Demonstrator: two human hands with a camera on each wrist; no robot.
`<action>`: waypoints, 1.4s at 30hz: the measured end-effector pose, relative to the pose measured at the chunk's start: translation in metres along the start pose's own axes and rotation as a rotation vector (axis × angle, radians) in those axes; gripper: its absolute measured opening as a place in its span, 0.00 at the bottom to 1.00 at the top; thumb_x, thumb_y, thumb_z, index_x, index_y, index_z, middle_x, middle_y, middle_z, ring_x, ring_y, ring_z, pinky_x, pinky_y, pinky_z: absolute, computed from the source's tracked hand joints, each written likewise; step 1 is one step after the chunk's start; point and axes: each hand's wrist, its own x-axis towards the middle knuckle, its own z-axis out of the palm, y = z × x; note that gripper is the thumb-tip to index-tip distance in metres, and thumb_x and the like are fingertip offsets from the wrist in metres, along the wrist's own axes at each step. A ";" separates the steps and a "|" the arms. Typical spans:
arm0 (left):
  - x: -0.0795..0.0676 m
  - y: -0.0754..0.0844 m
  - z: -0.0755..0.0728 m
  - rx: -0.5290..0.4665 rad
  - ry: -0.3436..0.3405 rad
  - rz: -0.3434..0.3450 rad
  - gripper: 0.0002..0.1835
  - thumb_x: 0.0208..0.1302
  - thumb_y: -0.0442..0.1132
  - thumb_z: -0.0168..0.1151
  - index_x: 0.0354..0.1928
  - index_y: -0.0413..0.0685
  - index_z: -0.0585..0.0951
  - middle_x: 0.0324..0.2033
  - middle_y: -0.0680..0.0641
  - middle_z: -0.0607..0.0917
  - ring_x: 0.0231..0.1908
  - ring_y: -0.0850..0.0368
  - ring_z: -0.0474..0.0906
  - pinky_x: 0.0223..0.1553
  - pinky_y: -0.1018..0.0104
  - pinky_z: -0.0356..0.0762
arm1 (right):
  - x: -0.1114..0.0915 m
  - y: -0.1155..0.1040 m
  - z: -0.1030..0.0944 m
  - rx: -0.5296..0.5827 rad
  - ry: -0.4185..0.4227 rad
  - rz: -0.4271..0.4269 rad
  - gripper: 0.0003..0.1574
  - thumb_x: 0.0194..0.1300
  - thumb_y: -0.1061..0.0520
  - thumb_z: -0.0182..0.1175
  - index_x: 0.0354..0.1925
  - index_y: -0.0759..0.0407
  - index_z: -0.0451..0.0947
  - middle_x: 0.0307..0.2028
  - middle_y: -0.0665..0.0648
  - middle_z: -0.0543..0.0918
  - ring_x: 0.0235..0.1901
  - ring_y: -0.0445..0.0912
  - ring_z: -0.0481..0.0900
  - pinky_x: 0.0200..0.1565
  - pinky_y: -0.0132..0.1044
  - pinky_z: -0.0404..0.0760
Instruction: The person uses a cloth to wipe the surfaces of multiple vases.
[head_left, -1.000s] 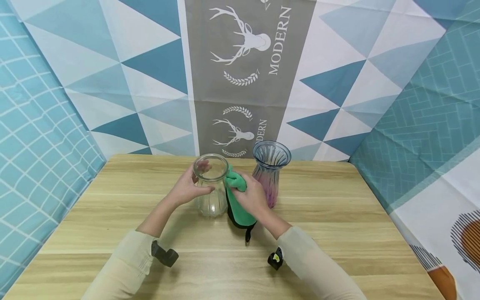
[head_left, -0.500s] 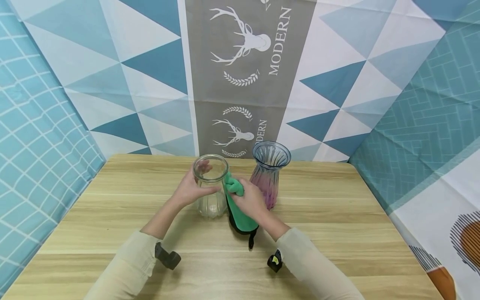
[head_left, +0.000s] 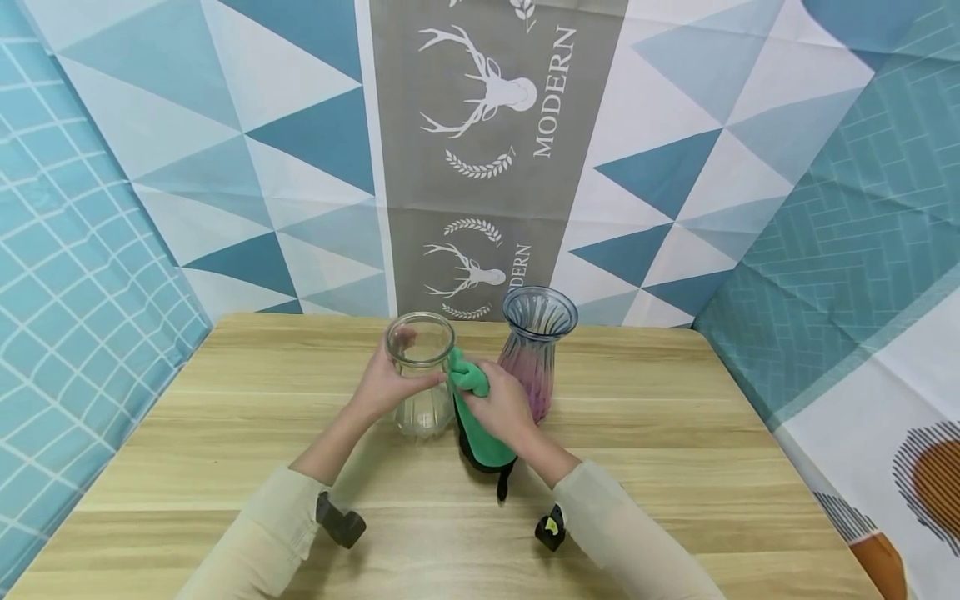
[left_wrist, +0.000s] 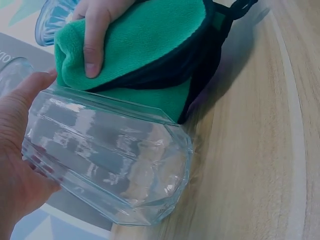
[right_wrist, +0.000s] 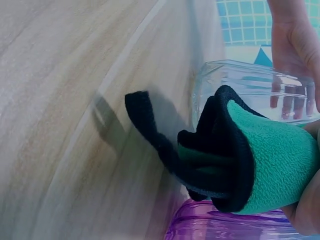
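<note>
My left hand grips a clear ribbed glass vase just below its rim, thumb on the near side and fingers round the far side. The vase stands upright on the table. My right hand pinches a bunched green cloth with black edging, pressed close to the vase's right side. In the right wrist view the cloth's black loop hangs out over the wood. Behind the right hand stands a second vase, blue at its flared top and pink below. Part of it is hidden by that hand.
The wooden table runs back to a wall hanging with triangles and deer prints. Blue tiled cloth borders the left side, and more patterned fabric the right.
My left thumb has slid right across the front of the clear vase toward the cloth. The cloth's lower end and loop have shifted slightly right and nearer. The head view has tilted a little.
</note>
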 end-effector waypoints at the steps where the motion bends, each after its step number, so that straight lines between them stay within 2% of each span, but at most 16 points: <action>1: 0.000 0.001 0.000 0.011 0.003 -0.002 0.50 0.40 0.42 0.78 0.65 0.48 0.59 0.59 0.40 0.69 0.62 0.42 0.64 0.63 0.44 0.63 | 0.000 0.000 0.000 0.001 0.013 -0.010 0.24 0.58 0.54 0.64 0.54 0.53 0.76 0.49 0.55 0.83 0.45 0.48 0.81 0.46 0.43 0.80; 7: 0.001 0.003 -0.002 0.052 0.017 0.036 0.45 0.39 0.42 0.78 0.61 0.45 0.64 0.56 0.39 0.72 0.59 0.43 0.67 0.63 0.46 0.65 | 0.004 -0.002 -0.004 0.025 0.120 -0.066 0.23 0.56 0.57 0.66 0.51 0.57 0.78 0.45 0.59 0.84 0.43 0.51 0.82 0.44 0.45 0.80; 10: 0.002 0.002 -0.003 0.058 0.020 0.057 0.44 0.39 0.41 0.79 0.60 0.45 0.66 0.55 0.40 0.73 0.56 0.45 0.68 0.61 0.47 0.67 | 0.005 -0.004 -0.006 0.023 0.144 -0.084 0.23 0.56 0.57 0.66 0.51 0.56 0.78 0.44 0.59 0.84 0.43 0.52 0.82 0.43 0.45 0.80; 15: 0.000 -0.001 -0.003 0.045 0.004 0.063 0.45 0.39 0.39 0.78 0.62 0.45 0.64 0.55 0.39 0.72 0.54 0.44 0.68 0.58 0.46 0.69 | 0.006 -0.005 -0.006 0.008 0.120 -0.086 0.23 0.56 0.55 0.66 0.52 0.54 0.78 0.46 0.57 0.84 0.43 0.50 0.82 0.42 0.43 0.80; 22: -0.001 -0.003 -0.004 0.013 -0.024 0.047 0.44 0.42 0.35 0.76 0.62 0.40 0.62 0.58 0.36 0.70 0.59 0.40 0.67 0.62 0.46 0.66 | 0.005 -0.006 -0.003 0.005 0.097 -0.108 0.23 0.56 0.56 0.66 0.52 0.54 0.78 0.46 0.56 0.84 0.41 0.49 0.82 0.40 0.42 0.80; 30: 0.000 -0.001 -0.006 0.001 -0.048 0.051 0.42 0.45 0.34 0.74 0.62 0.37 0.62 0.58 0.36 0.70 0.59 0.40 0.66 0.63 0.45 0.65 | -0.002 0.000 0.005 -0.002 0.040 -0.065 0.23 0.57 0.54 0.65 0.52 0.53 0.77 0.47 0.55 0.84 0.43 0.49 0.83 0.43 0.43 0.81; 34: 0.000 0.000 -0.007 -0.001 -0.054 0.048 0.43 0.46 0.35 0.74 0.63 0.37 0.61 0.58 0.35 0.69 0.60 0.39 0.65 0.64 0.45 0.63 | -0.004 0.002 0.007 -0.010 0.014 -0.057 0.22 0.58 0.53 0.65 0.52 0.52 0.77 0.47 0.54 0.84 0.44 0.48 0.82 0.44 0.43 0.81; 42: -0.003 -0.002 -0.003 0.005 -0.028 -0.001 0.51 0.41 0.46 0.77 0.66 0.47 0.58 0.63 0.39 0.67 0.64 0.41 0.64 0.65 0.46 0.62 | -0.006 0.004 0.008 0.012 0.025 -0.054 0.23 0.57 0.56 0.65 0.52 0.52 0.77 0.46 0.54 0.84 0.42 0.46 0.82 0.43 0.42 0.80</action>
